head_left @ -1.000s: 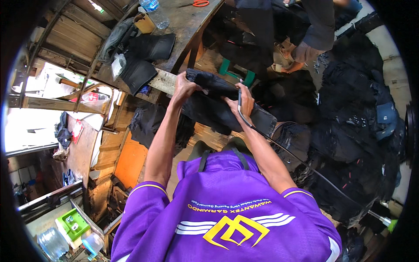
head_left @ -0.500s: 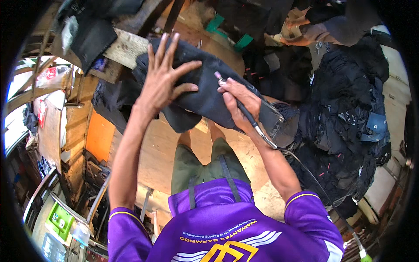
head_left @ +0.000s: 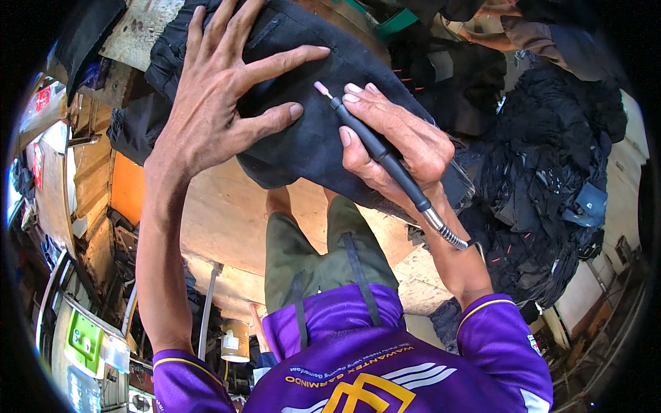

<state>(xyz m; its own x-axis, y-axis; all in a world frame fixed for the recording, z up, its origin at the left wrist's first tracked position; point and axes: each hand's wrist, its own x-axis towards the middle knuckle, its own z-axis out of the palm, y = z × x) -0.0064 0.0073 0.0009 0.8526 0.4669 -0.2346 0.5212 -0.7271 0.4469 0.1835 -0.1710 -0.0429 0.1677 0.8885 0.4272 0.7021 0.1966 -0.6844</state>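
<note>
Dark denim trousers lie stretched over a narrow support in front of me. My left hand rests on the cloth with its fingers spread wide and nothing in them. In my right hand is a slim black rotary grinder handpiece, held like a pen. Its small pinkish grinding tip points up and left, close over the denim; whether it touches cannot be told. From its rear end a metal spring sleeve runs along my right forearm.
A large heap of dark garments lies on the right, with a blue scrap on it. Another person's arm reaches in at the top right. At lower left stand a bright green tray and a tin can.
My view has come closer to the denim, so both hands look larger. The handpiece tip has shifted slightly left and up; my left hand stays spread on the cloth.
</note>
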